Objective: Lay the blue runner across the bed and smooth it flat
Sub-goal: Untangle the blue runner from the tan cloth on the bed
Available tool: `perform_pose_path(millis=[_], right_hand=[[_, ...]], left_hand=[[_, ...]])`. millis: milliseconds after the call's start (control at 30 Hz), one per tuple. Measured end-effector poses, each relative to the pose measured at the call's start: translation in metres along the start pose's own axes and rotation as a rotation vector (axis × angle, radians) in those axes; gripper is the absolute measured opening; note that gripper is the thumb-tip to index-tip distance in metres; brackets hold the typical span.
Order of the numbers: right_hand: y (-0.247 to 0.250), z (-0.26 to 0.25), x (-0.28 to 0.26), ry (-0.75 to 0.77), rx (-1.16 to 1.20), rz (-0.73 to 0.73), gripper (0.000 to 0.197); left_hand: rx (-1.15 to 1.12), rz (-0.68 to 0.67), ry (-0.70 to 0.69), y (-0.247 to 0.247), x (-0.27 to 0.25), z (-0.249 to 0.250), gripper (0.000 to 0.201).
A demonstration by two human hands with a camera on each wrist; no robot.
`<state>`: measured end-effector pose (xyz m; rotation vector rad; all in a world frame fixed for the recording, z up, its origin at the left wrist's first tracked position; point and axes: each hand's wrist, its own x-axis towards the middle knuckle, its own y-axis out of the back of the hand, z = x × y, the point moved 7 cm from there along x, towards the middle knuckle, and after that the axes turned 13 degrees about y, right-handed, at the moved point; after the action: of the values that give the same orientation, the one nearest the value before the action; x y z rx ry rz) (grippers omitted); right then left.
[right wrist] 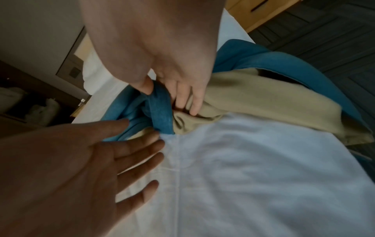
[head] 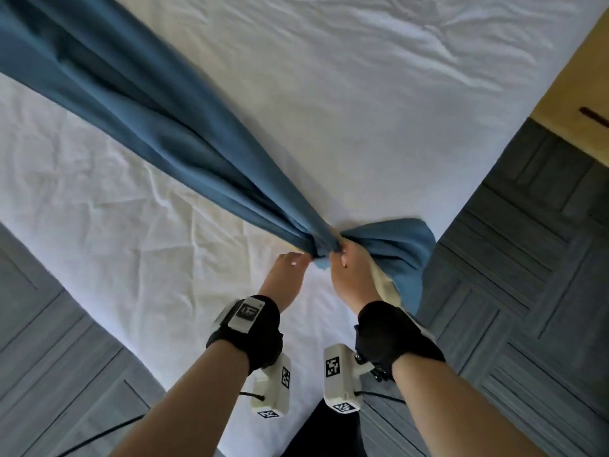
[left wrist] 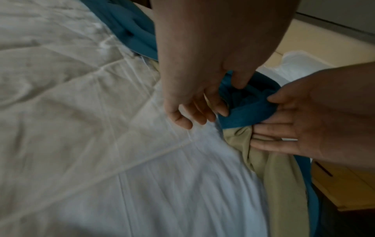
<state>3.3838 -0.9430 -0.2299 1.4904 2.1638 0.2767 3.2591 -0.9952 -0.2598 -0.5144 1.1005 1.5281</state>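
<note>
Nearest us are our own forearms with their wrist straps, reaching over the corner of the bed [head: 362,94]. Our right hand [head: 354,278] has its fingers [right wrist: 183,96] curled into the bunched neck of the blue runner [head: 148,127], thumb and fingers pinching the gathered cloth; our left hand [head: 286,275] lies just beside the bunch with its fingers [right wrist: 142,149] straight and spread, holding nothing. The runner stretches diagonally from that grip across the white sheet, roped into deep folds, its short end and tan lining spilling over the bed's edge. It looks soft, light and limp, so we judge it best taken by the two end corners and drawn apart.
</note>
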Motion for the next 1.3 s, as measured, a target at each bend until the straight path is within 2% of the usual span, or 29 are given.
perform_pose_path(millis=[167,267,333,433,533,600,667,733,867,933,1067,1133,1200,1300], right_hand=[[0.002,0.000,0.005,-0.100,0.035,0.027,0.027],[0.003,-0.004,0.007,-0.175,0.078,0.004,0.033],[0.003,-0.007,0.008,-0.185,0.126,-0.015,0.034],[-0.001,-0.010,0.006,-0.176,0.152,-0.096,0.038],[0.000,-0.009,0.004,-0.183,0.238,-0.144,0.032],[0.003,-0.007,0.007,-0.174,0.256,-0.179,0.034],[0.005,-0.004,0.011,-0.158,0.233,-0.245,0.036],[0.007,-0.004,0.015,-0.129,0.192,-0.323,0.036],[0.019,-0.006,0.024,-0.064,0.180,-0.412,0.048],[0.029,-0.004,0.028,-0.062,0.182,-0.409,0.048],[0.039,-0.003,0.026,-0.011,0.116,-0.383,0.036],[0.038,-0.002,0.019,0.024,0.039,-0.411,0.042],[0.034,0.002,0.012,0.030,-0.018,-0.475,0.048],[0.033,0.010,0.005,0.060,-0.130,-0.570,0.043]], left_hand=[[-0.182,0.003,-0.017,-0.006,-0.006,0.006,0.027],[-0.314,0.029,-0.030,-0.009,-0.008,0.012,0.014],[-0.377,0.018,0.002,-0.010,-0.007,0.013,0.020],[-0.453,-0.018,0.088,-0.014,-0.003,0.008,0.039],[-0.520,-0.002,0.103,-0.016,-0.003,0.003,0.038],[-0.557,0.079,0.068,-0.014,-0.006,0.003,0.029],[-0.609,0.223,0.040,-0.007,-0.008,0.004,0.018],[-0.656,0.302,0.052,-0.004,-0.006,0.008,0.016],[-0.766,0.134,0.182,-0.036,-0.001,0.017,0.020],[-0.736,0.122,0.200,-0.050,-0.006,0.020,0.024],[-0.745,0.238,0.121,-0.056,-0.020,0.025,0.028],[-0.742,0.250,0.124,-0.057,-0.027,0.022,0.031],[-0.680,0.211,0.140,-0.061,-0.034,0.017,0.042],[-0.548,0.200,0.180,-0.069,-0.040,0.003,0.063]])
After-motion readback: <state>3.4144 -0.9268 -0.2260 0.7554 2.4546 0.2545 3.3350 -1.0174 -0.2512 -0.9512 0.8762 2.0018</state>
